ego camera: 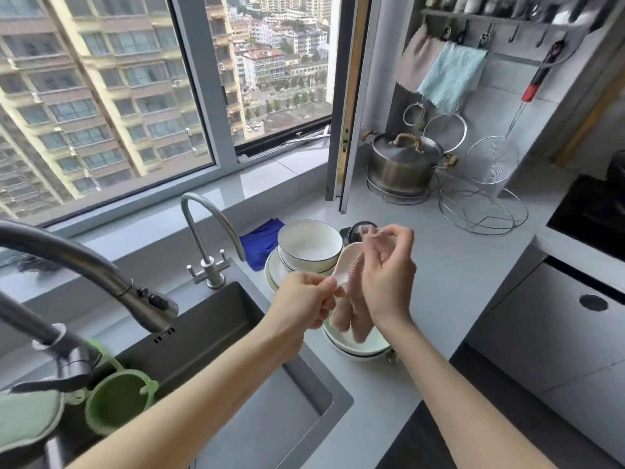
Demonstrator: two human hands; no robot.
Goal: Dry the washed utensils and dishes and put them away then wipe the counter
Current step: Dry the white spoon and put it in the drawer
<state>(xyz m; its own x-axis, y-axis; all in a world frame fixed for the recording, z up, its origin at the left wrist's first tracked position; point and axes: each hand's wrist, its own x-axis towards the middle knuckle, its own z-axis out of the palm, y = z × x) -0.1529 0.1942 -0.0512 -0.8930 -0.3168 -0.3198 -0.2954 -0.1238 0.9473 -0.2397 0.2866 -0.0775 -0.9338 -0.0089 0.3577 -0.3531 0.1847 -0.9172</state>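
My left hand (304,302) pinches the handle end of a white ceramic spoon (348,262) above the counter. My right hand (389,272) grips a pink cloth (355,306) wrapped against the spoon's bowl; the cloth's tail hangs down over a stack of white dishes (358,348) near the counter's front. Behind the hands, white bowls with a dark rim (309,245) are stacked on white plates (274,274). A blue cloth (260,242) lies behind them by the window sill.
The steel sink (236,360) lies at the left, with two taps (209,231) and a green strainer (118,401) at its edge. A lidded steel pot (402,164), wire racks (483,211), hung strainers and towels (449,76) stand at the back right. A dark hob (595,214) is at far right.
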